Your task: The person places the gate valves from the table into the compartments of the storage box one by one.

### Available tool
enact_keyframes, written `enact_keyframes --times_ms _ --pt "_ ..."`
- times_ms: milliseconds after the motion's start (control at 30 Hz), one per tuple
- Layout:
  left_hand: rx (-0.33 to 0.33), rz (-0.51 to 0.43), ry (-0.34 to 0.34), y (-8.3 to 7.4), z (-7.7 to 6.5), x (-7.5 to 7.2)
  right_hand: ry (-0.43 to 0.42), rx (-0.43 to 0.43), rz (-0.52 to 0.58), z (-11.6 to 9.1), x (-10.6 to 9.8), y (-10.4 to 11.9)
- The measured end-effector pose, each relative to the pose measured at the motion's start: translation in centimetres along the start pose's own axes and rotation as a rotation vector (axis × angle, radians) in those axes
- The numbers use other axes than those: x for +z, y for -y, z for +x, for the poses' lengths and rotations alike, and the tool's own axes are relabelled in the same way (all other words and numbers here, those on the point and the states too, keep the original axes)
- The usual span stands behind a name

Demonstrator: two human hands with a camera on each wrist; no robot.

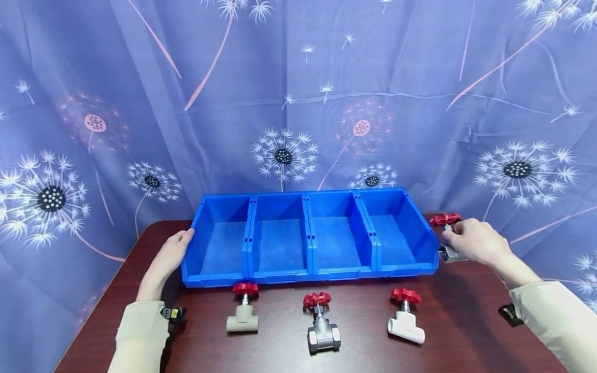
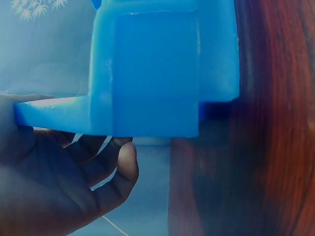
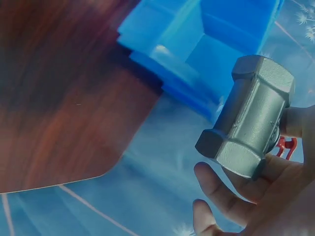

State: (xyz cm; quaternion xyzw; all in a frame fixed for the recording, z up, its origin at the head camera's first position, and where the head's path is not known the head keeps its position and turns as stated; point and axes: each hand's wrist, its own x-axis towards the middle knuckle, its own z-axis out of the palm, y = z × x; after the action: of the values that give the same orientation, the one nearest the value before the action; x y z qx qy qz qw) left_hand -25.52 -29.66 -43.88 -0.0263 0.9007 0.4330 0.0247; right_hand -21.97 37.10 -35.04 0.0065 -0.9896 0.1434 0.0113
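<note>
A row of blue storage bins, with its compartments side by side, stands on the table. My left hand grips the left wall of the bins; in the left wrist view, the blue rim passes between thumb and curled fingers. To the right of the bins, my right hand holds a metal valve with a red handwheel above the table. Its stem is pinched between thumb and fingers, and the valve's hex-ended body faces the right wrist camera.
In front of the bins lie a beige valve, a metal valve and a white valve, each with a red handwheel. They rest on the dark wooden table. Behind hangs a blue dandelion-print curtain.
</note>
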Motion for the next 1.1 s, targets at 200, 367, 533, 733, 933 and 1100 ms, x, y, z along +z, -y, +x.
enact_keyframes --times_ms 200,367,533,733,933,1100 --pt "-0.008 0.0 -0.006 0.0 -0.2 0.1 -0.014 -0.046 0.021 1.3 -0.1 2.0" --pt "0.0 -0.012 -0.015 -0.2 -0.2 0.2 -0.031 -0.1 0.047 2.2 0.6 3.1" --pt "-0.004 -0.013 -0.024 -0.2 -0.1 0.2 -0.034 -0.102 0.059 2.8 1.6 3.8" --pt "-0.003 -0.006 -0.027 -0.1 -0.2 -0.1 -0.031 -0.105 0.072 3.6 2.8 4.5" --pt "-0.005 -0.001 -0.024 -0.1 -0.1 0.0 -0.037 -0.109 0.1 4.2 3.7 5.1" --pt "-0.01 -0.002 -0.027 0.0 0.0 0.1 -0.024 -0.086 0.11 4.8 4.9 5.6"
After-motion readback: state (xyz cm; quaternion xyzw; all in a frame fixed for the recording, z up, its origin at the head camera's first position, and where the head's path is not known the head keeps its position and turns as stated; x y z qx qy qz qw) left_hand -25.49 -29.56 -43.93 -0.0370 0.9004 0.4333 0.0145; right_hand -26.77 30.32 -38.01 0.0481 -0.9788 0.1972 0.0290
